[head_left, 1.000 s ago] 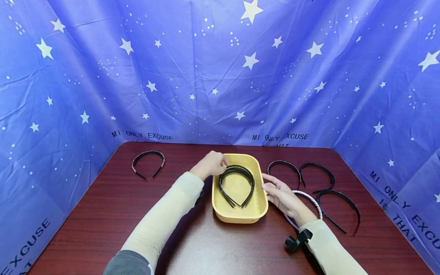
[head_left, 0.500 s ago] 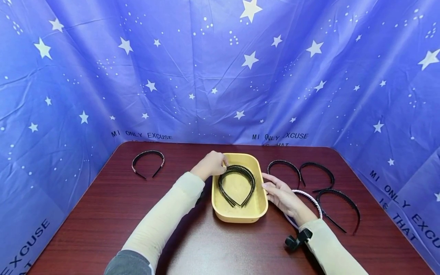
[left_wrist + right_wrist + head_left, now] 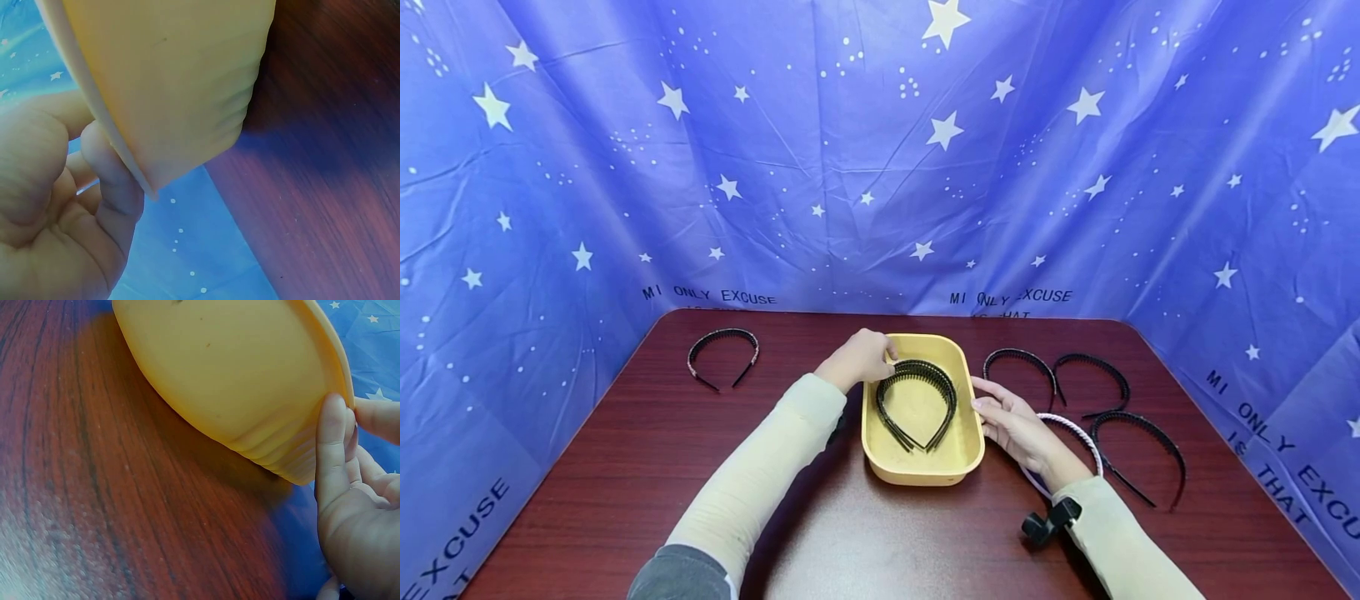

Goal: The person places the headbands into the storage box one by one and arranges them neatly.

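A yellow basin point(image 3: 925, 479) stands on the dark red table, with several black toothed headbands point(image 3: 951, 400) lying nested inside it. My left hand point(image 3: 859, 360) pinches the basin's rim at its back left corner; the left wrist view shows that hand point(image 3: 75, 206) with its fingers bent at the rim of the basin point(image 3: 181, 81). At the basin's right side, my right hand point(image 3: 1018, 433) holds the rim. In the right wrist view the thumb of this hand point(image 3: 362, 506) presses the outer wall of the basin point(image 3: 231, 369), with a finger over the rim.
A black headband with a patterned band point(image 3: 724, 332) lies at the table's back left. Right of the basin lie several black headbands point(image 3: 1093, 362), point(image 3: 1142, 423) and a pale twisted headband point(image 3: 1078, 433), partly hidden by my right hand. A blue star-printed cloth point(image 3: 880, 167) hangs behind.
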Demonstrator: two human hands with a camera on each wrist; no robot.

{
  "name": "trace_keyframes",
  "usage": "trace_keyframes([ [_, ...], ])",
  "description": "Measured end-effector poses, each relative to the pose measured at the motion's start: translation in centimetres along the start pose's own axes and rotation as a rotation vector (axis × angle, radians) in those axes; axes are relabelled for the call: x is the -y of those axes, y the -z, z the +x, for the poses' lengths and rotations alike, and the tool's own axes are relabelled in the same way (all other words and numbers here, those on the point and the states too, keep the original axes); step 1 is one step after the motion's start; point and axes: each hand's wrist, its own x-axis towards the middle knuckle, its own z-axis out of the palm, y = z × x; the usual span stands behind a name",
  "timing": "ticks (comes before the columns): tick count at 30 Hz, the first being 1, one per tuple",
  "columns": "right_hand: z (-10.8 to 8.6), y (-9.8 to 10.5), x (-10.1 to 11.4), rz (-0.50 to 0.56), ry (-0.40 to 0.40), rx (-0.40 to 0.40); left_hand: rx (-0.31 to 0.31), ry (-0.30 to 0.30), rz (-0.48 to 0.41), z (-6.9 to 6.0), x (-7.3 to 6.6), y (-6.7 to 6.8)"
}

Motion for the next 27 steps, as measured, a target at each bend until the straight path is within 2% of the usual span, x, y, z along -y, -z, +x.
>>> trace_keyframes([
  [8, 0.0, -0.1, 0.1, -0.002, 0.006, 0.005, -0.020, -0.007, -0.191, -0.5, 0.5, 0.3],
  [12, 0.0, -0.1, 0.1, -0.006, 0.007, 0.006, -0.032, -0.009, -0.259, -0.9, 0.7, 0.8],
  [20, 0.0, -0.2, 0.3, -0.013, -0.009, 0.003, -0.109, -0.027, -0.275, -1.2, 1.8, 1.5],
  [27, 0.0, -0.2, 0.3, 0.003, -0.005, 0.009, -0.132, -0.016, -0.328, -1.6, 3.2, 2.0],
])
